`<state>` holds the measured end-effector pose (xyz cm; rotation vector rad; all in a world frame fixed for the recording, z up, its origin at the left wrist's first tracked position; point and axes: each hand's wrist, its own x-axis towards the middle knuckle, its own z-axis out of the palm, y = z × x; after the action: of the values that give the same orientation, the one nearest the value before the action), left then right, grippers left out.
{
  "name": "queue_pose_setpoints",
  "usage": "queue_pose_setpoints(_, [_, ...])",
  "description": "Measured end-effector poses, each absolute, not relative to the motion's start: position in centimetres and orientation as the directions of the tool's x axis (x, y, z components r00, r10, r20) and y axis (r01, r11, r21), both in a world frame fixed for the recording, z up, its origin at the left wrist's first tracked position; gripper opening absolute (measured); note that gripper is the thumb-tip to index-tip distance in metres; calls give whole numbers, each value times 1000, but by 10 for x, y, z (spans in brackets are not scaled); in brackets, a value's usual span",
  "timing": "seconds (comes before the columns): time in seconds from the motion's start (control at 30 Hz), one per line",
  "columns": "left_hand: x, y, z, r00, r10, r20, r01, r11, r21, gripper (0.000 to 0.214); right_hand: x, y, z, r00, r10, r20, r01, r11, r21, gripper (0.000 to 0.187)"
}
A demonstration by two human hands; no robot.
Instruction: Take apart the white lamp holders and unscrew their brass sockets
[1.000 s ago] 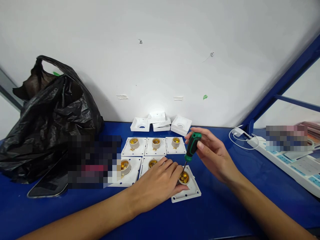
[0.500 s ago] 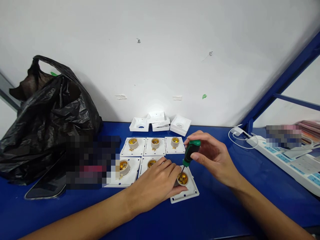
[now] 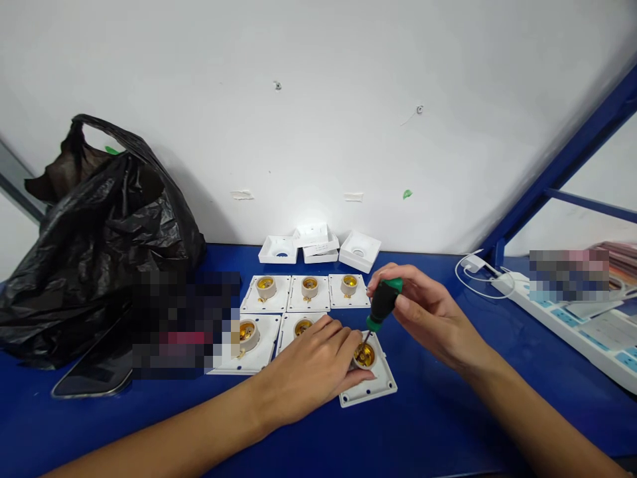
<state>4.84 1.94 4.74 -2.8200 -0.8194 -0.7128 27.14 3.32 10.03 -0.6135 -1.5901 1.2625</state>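
My left hand (image 3: 318, 362) is closed around a lamp holder (image 3: 365, 356), a round socket with a brass-coloured inside on a square white base plate (image 3: 381, 385). Its thumb and fingers press on the socket's left side. Between the fingertips of my right hand (image 3: 428, 309) is a short green and black screwdriver (image 3: 384, 302). The blade points down and left into the socket; the tip is hard to make out. Further lamp holders (image 3: 309, 287) on white plates lie in two rows behind and left of my left hand, which partly covers one of them.
White square covers (image 3: 359, 249) lie against the wall at the back. A black plastic bag (image 3: 114, 226) and a phone (image 3: 94, 372) are on the left of the blue table (image 3: 428, 431). A white power strip (image 3: 572, 325) with a cable runs along the right.
My right hand has shifted its grip slightly, and the screwdriver handle has turned and moved a little right. The left hand still holds the same lamp holder.
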Motion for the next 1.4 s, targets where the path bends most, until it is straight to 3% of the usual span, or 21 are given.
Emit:
queue_pose_setpoints(0.07, [49,19,48,743,488,457,535,-845,32,38,272,36,102,-317,878,359,-221,300,-928,24])
queue_pose_setpoints(0.23, [49,16,50,736,481,476,508,-858,82,32,283,61,100,78,958,274,-327,285,-901,28])
queue_pose_setpoints(0.43, [59,22,70,715,530,457,555,-827,91,23,301,96,77,379,868,322,-157,403,-902,36])
queue_pose_setpoints(0.5, [69,32,81,751,489,444,547,-837,-3,19,304,104,71,428,837,342,-117,426,-897,39])
queue_pose_setpoints(0.63, [102,59,95,900,290,326,408,-824,-394,31,314,114,68,505,760,409,-7,477,-879,41])
queue_pose_setpoints(0.73, [127,73,94,947,196,254,295,-843,-449,28,323,119,70,543,704,458,82,499,-863,42])
queue_pose_setpoints(0.83, [139,78,93,976,132,171,193,-889,-416,23,331,123,71,571,658,491,150,505,-850,41])
queue_pose_setpoints(0.97, [132,77,105,991,91,95,117,-941,-319,44,336,128,71,579,628,520,201,507,-838,38])
queue_pose_setpoints(1.13, [126,78,111,947,301,111,312,-945,-102,33,334,129,69,564,625,540,235,506,-830,35])
queue_pose_setpoints(1.4, [137,90,102,910,385,152,399,-914,-73,28,333,127,67,524,608,597,306,520,-798,34])
